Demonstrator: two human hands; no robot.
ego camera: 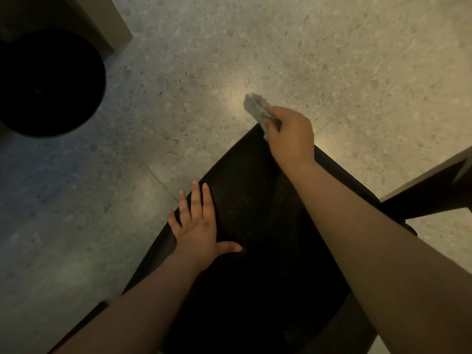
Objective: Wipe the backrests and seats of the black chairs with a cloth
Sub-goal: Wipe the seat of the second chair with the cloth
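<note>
Since the matte black chair seat sits right under both hands, my left hand lies flat on its left edge, fingers straight, probably bracing it against sliding. My right hand grips the crumpled grey cloth at the far corner, cloth overhanging the edge, likely a stroke's end. Round black bin is well beyond my left hand on the speckled stone floor. No readable writing.

Your left hand lies flat on the left edge of the chair seat. Your right hand is at its far corner, holding the cloth out past the seat, above the floor. A round bin stands well to the left.
</note>
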